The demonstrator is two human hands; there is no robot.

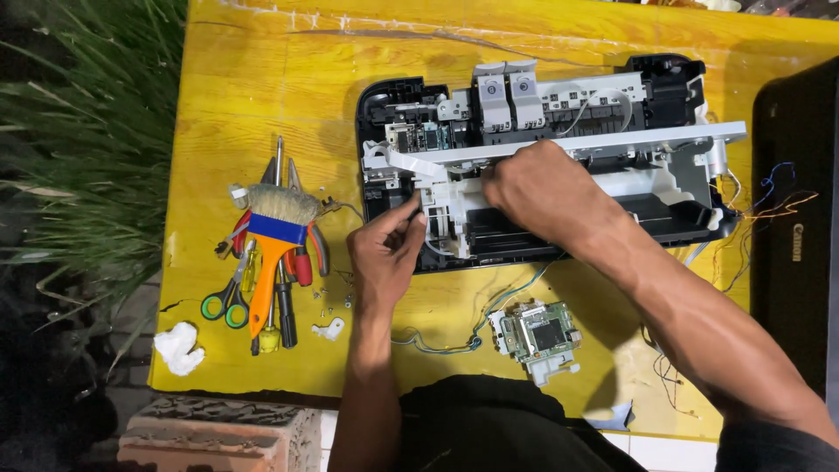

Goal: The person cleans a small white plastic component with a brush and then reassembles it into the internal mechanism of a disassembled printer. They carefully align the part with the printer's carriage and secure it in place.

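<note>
An opened inkjet printer [673,96], black base with white inner frame, lies on a yellow wooden table [262,79]. My left hand [384,249] pinches a thin dark tool at the printer's white front-left corner block [441,214]. My right hand [533,188] rests on the white frame just right of that block, fingers curled onto a white rail [647,140]. What the right fingers hold is hidden. A green circuit board [542,336] with loose wires lies on the table below the printer.
A pile of tools sits at the left: a brush with an orange handle [275,232], green-handled scissors [227,301], screwdrivers and pliers. White scraps [179,347] lie near the table's front-left corner. A black printer cover [795,227] stands at right. Grass borders the left; a brick [218,433] lies below.
</note>
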